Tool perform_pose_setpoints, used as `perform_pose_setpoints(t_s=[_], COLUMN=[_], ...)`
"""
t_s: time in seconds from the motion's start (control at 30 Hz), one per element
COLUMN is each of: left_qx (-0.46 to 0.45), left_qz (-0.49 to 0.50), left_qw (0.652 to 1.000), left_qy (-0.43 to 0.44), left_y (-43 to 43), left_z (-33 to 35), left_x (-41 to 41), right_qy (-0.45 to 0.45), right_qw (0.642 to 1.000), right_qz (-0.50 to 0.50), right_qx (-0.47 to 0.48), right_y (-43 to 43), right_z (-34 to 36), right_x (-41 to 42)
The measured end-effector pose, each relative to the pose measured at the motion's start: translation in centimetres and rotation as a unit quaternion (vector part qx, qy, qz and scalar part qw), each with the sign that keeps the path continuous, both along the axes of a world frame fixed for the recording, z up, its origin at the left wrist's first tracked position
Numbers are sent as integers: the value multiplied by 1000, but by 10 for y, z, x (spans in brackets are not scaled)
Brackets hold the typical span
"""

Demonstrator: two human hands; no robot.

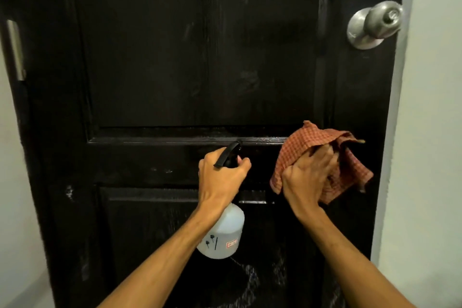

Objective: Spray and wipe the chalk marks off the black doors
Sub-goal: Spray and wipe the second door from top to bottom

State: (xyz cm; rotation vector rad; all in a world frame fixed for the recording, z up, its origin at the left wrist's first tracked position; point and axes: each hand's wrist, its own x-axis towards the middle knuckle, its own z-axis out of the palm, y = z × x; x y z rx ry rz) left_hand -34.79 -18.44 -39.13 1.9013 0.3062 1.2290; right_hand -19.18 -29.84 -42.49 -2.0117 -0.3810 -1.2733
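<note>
Black door (175, 57) fills most of the view, panelled, with a horizontal moulding (187, 140) separating the upper panel from the middle rail. A pale wall (430, 132) borders the door's right edge, and another pale surface shows at the far left. Chalk marks (250, 280) appear as a curved whitish line on the lower panel; fainter smears sit high on the upper panel, and small specks on the left stile.

Spray bottle (225, 232): translucent white body with a small red label and a black trigger head. It hangs upright in front of the lower panel. The fill level cannot be read.

Cloth (307, 142): red checked fabric, bunched, lying against the door at the right end of the middle rail, its top corner reaching past the moulding line. Its right side lies near the door's right edge.

Left hand (220, 177): fingers curled around the bottle neck, the trigger head projecting above the knuckles. Right hand (307, 177): fingers dug into the cloth, gripping it against the door. A strip of bare rail separates the two hands.

Round metal knob (375, 24): mounted near the right edge, well above the cloth. A narrow metal plate (15, 50) sits at the left edge.
</note>
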Motion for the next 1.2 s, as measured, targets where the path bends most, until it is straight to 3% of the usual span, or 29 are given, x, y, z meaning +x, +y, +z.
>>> perform_pose_setpoints(t_s=[0.1,0.17,0.2,0.27,0.33,0.37,0.43,0.5,0.57,0.7,0.77,0.83,0.9,1.1,1.2], left_qx=[-18,-29,-31,-27,-33,-37,-47,-58,-56,-53,-60,-74,-78,-58,-53], left_qz=[29,55,67,87,102,109,127,149,162,197,225,244,255,244,203], left_qw=[999,998,997,996,994,993,991,987,984,977,970,964,960,964,975], left_qy=[-11,-21,-25,-25,-18,-15,-20,-34,-46,-69,-71,-78,-89,-90,-73], left_y=[20,40,51,71,92,101,118,134,146,177,198,218,231,223,204], left_z=[0,1,3,5,5,5,4,5,6,3,0,-2,-3,0,-2], left_x=[-11,-24,-33,-48,-62,-68,-77,-87,-100,-134,-148,-159,-166,-165,-152], right_qy=[-100,-179,-189,-130,-62,-54,-112,-227,-267,-189,-232,-277,-257,-132,-160], right_qw=[988,953,946,976,996,998,992,950,923,955,927,865,833,794,822], right_qz=[37,100,122,129,68,30,12,104,169,174,179,247,321,411,369], right_qx=[-113,-222,-232,-121,17,26,-65,-188,-221,-148,-233,-339,-370,-429,-403], right_y=[49,73,79,81,90,102,138,180,208,228,252,296,329,294,239], right_z=[2,-2,0,6,11,14,17,17,20,25,27,32,39,33,24], right_x=[-27,-38,-38,-38,-41,-47,-66,-91,-108,-118,-130,-148,-167,-160,-124])
